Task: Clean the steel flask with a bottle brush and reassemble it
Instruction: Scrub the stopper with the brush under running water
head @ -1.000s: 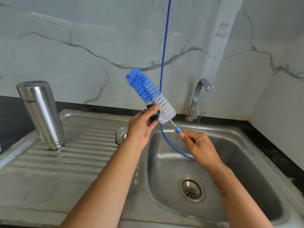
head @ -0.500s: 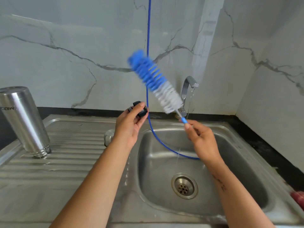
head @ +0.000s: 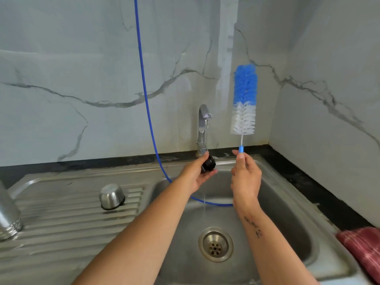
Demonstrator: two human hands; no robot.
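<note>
Flask body [head: 8, 214] stands mouth-down at the far left edge of the ribbed drainboard [head: 61, 227], only partly in view, well apart from both hands. Further right on the same drainboard the steel cup-cap [head: 112, 196] sits upside down. Over the sink basin [head: 287, 233], the left hand [head: 197, 173] grips the black stopper [head: 208, 163] between thumb and curled fingers, right under the tap [head: 203, 128], where a thin stream of water falls. To rinse it well, I would turn the stopper slowly so water reaches the threads and underside, and keep the grip firm, since wet plastic is likely to slip. The right hand [head: 245, 177] pinches the blue handle tip of the bottle brush [head: 244, 99], which stands upright, bristles up and clear of the stopper. A hold lower on the wire would probably steady it; let it drip over the basin. At the far right lies a red cloth [head: 364, 247].
</note>
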